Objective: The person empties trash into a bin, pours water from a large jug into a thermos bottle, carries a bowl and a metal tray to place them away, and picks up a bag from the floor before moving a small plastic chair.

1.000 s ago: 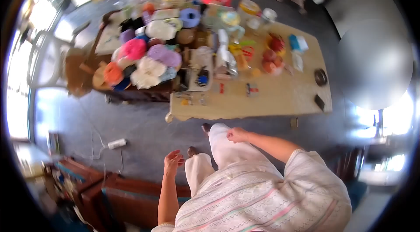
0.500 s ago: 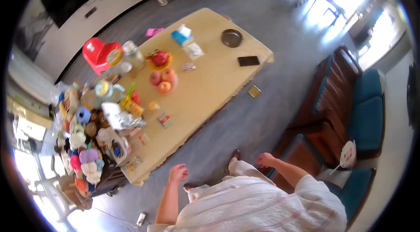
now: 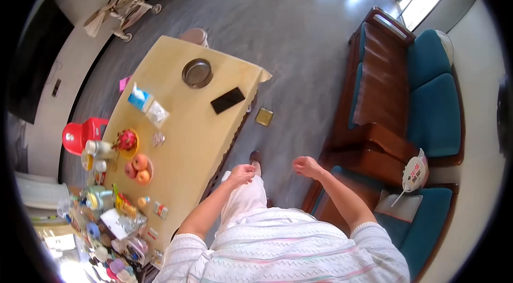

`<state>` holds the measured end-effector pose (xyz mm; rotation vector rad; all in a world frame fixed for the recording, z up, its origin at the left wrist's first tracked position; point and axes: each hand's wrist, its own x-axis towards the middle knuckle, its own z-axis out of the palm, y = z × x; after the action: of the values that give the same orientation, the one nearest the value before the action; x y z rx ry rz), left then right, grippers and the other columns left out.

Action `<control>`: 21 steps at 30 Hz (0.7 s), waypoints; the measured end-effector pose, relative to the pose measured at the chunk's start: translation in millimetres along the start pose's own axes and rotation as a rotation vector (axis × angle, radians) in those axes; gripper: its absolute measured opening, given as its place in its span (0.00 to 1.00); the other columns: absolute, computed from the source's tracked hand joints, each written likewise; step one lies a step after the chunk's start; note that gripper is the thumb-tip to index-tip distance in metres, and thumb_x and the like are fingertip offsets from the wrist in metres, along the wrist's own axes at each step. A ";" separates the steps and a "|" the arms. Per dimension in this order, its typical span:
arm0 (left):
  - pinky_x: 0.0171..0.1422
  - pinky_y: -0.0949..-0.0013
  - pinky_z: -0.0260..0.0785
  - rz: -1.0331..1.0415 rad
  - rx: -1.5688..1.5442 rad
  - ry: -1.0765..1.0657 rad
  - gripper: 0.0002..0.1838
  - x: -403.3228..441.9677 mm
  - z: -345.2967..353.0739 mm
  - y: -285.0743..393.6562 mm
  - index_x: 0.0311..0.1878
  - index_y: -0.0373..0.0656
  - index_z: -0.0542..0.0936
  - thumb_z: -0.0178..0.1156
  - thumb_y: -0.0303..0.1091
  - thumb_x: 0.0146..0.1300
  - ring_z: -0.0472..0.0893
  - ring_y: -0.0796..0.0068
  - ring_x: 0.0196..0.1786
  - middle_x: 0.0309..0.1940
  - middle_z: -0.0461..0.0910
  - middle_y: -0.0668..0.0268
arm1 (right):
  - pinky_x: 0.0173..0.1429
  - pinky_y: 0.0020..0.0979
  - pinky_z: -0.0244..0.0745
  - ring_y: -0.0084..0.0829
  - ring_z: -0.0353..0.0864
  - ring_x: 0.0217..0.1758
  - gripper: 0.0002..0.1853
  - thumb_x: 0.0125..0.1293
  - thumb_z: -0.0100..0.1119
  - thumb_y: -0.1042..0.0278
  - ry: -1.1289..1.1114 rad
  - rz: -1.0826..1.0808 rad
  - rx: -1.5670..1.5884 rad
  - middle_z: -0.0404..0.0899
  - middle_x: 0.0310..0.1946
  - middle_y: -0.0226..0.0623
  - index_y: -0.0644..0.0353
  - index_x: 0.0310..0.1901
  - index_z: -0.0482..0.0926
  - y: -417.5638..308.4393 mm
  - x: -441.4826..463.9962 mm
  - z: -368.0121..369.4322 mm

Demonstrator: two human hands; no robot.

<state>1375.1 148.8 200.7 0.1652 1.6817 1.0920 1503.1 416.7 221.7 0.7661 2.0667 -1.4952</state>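
My left hand (image 3: 242, 174) hangs in front of my body, just right of the table edge. Its fingers are loosely bent and slightly apart, with nothing visible in them. My right hand (image 3: 306, 166) is held out over the floor near the brown armrest, its fingers curled in and no object showing. Neither hand touches anything. Nearest to the left hand is the long table (image 3: 184, 147) with its pale yellow cover. On it lie a black phone-like slab (image 3: 227, 101) and a round dark metal dish (image 3: 197, 73).
Peaches or apples (image 3: 140, 162), a dragon fruit (image 3: 126, 140) and a blue tissue pack (image 3: 139, 97) sit on the table. A gold square (image 3: 264, 117) lies on the floor. At right stands a wooden sofa (image 3: 385, 85) holding a fan (image 3: 414, 175). A stroller (image 3: 128, 10) stands at upper left.
My view has shifted forward and turned, so the table now lies further left and the sofa shows more fully. My hands have come closer together in view, both higher up.
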 end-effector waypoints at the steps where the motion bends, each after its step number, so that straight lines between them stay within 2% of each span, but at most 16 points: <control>1: 0.27 0.75 0.70 -0.006 -0.007 -0.003 0.19 21.9 -1.9 14.0 0.48 0.39 0.76 0.57 0.32 0.51 0.77 0.80 0.25 0.33 0.78 0.66 | 0.27 0.22 0.71 0.22 0.77 0.28 0.12 0.58 0.55 0.64 0.025 0.018 0.004 0.78 0.27 0.31 0.63 0.40 0.77 -6.8 7.0 -16.2; 3: 0.27 0.75 0.70 -0.016 0.018 -0.067 0.18 59.6 -13.4 45.9 0.47 0.39 0.76 0.57 0.32 0.51 0.77 0.80 0.25 0.33 0.78 0.66 | 0.27 0.22 0.71 0.22 0.77 0.29 0.13 0.58 0.55 0.64 0.079 0.041 0.000 0.77 0.28 0.30 0.62 0.41 0.77 -22.4 17.5 -60.4; 5: 0.26 0.74 0.70 -0.018 0.057 -0.072 0.18 89.3 -20.4 81.8 0.45 0.40 0.77 0.58 0.31 0.48 0.77 0.79 0.24 0.31 0.79 0.66 | 0.26 0.25 0.70 0.23 0.77 0.24 0.12 0.57 0.55 0.65 0.178 0.192 0.153 0.78 0.26 0.32 0.62 0.40 0.78 -4.2 25.0 -97.9; 7: 0.27 0.73 0.70 -0.008 0.084 -0.138 0.19 130.1 -31.9 119.2 0.47 0.36 0.76 0.57 0.30 0.50 0.77 0.78 0.25 0.29 0.78 0.65 | 0.19 0.22 0.65 0.21 0.73 0.20 0.10 0.55 0.53 0.68 0.332 0.278 0.221 0.76 0.21 0.30 0.60 0.37 0.79 10.7 18.2 -127.8; 9: 0.26 0.73 0.70 0.003 0.102 -0.181 0.19 167.4 -45.5 144.6 0.48 0.34 0.75 0.57 0.29 0.50 0.76 0.77 0.23 0.26 0.77 0.65 | 0.17 0.21 0.62 0.20 0.72 0.19 0.07 0.55 0.50 0.71 0.385 0.392 0.249 0.73 0.18 0.29 0.59 0.30 0.79 35.1 9.5 -152.9; 11: 0.25 0.73 0.69 -0.018 0.168 -0.171 0.20 208.6 -57.6 180.4 0.48 0.35 0.75 0.57 0.29 0.50 0.76 0.78 0.23 0.26 0.77 0.66 | 0.13 0.22 0.58 0.20 0.69 0.14 0.11 0.54 0.47 0.73 0.284 0.535 0.306 0.69 0.14 0.29 0.58 0.16 0.72 67.9 5.3 -176.4; 12: 0.26 0.73 0.69 0.013 0.098 -0.174 0.20 221.0 -62.4 208.5 0.49 0.36 0.75 0.57 0.30 0.50 0.76 0.79 0.24 0.27 0.77 0.67 | 0.13 0.23 0.59 0.22 0.69 0.14 0.11 0.53 0.47 0.73 0.271 0.612 0.332 0.70 0.14 0.30 0.57 0.15 0.72 74.2 3.5 -185.6; 14: 0.27 0.75 0.69 0.003 0.008 -0.119 0.20 260.1 -75.2 248.0 0.49 0.37 0.75 0.56 0.31 0.51 0.76 0.80 0.25 0.30 0.78 0.68 | 0.16 0.27 0.66 0.24 0.73 0.16 0.08 0.53 0.48 0.74 0.264 0.719 0.316 0.73 0.16 0.31 0.57 0.19 0.74 89.2 8.1 -209.8; 15: 0.27 0.75 0.69 0.002 -0.040 -0.093 0.20 283.4 -79.3 259.4 0.49 0.37 0.74 0.56 0.31 0.50 0.76 0.80 0.25 0.31 0.78 0.68 | 0.19 0.29 0.68 0.25 0.75 0.18 0.07 0.54 0.49 0.74 0.152 0.627 0.282 0.74 0.18 0.32 0.57 0.23 0.76 71.5 12.9 -228.4; 16: 0.27 0.75 0.69 -0.003 -0.090 -0.069 0.21 304.9 -81.3 269.1 0.50 0.37 0.74 0.56 0.31 0.50 0.76 0.80 0.25 0.31 0.78 0.68 | 0.19 0.30 0.68 0.26 0.76 0.20 0.04 0.54 0.52 0.74 0.286 0.721 0.201 0.75 0.19 0.32 0.57 0.25 0.76 52.4 20.8 -246.6; 18: 0.26 0.75 0.70 -0.026 -0.089 -0.015 0.21 345.7 -88.5 287.4 0.50 0.37 0.74 0.57 0.31 0.49 0.75 0.81 0.24 0.32 0.78 0.66 | 0.18 0.30 0.68 0.26 0.77 0.20 0.03 0.55 0.52 0.73 0.229 0.775 0.194 0.76 0.20 0.33 0.57 0.29 0.76 48.5 60.2 -299.6; 21: 0.25 0.76 0.70 -0.093 -0.125 0.109 0.21 397.8 -98.4 317.8 0.49 0.36 0.74 0.57 0.29 0.49 0.77 0.80 0.24 0.32 0.79 0.65 | 0.15 0.29 0.65 0.26 0.75 0.19 0.03 0.55 0.52 0.74 0.166 0.688 0.247 0.75 0.20 0.34 0.59 0.30 0.76 53.4 155.5 -409.6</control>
<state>1003.6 507.7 155.3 -0.0533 1.6940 1.1488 1404.1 846.4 201.8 1.5491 1.4830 -1.3114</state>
